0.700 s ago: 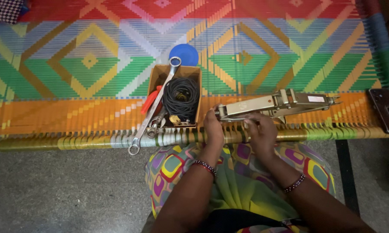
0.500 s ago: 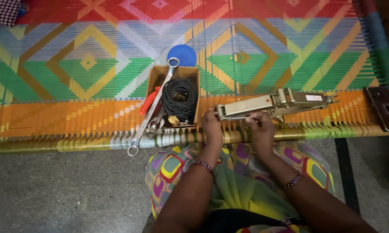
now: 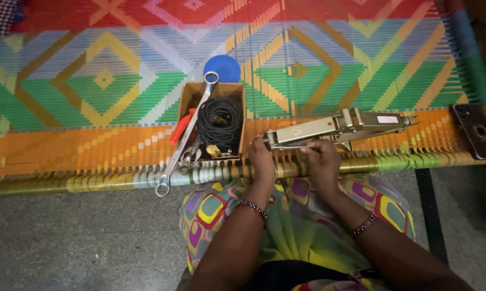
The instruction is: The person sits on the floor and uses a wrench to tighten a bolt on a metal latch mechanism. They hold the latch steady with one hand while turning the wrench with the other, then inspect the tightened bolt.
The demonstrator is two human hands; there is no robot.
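On the woven cot's near edge, a beige metal scissor jack [image 3: 337, 127] is seen lying flat along the orange band of the weave, its long body running sideways, its far end pointing toward a dark phone [image 3: 476, 132] that rests well apart at the cot's right edge. The jack's near-left end is gripped by the left hand [image 3: 261, 159], its fingers curled against the metal; the right hand [image 3: 322, 164] is placed just beside it, fingers bent under the jack's lower edge, though whether they are fully clamped cannot be told. Beaded bracelets are worn on both wrists. Just left of the jack, a small cardboard box [image 3: 190, 94] is set on the weave, holding a coil of black cable [image 3: 219, 120] and a red-handled tool [image 3: 180, 127]. A long ring spanner [image 3: 185, 138] is laid slantwise over the box, its lower ring hanging past the cot's wrapped side rail [image 3: 92, 182]. A blue disc [image 3: 225, 65] is seen just behind the box. Below the jack, the person's lap is covered by brightly patterned cloth [image 3: 297, 221], above a grey speckled floor [image 3: 70, 242].
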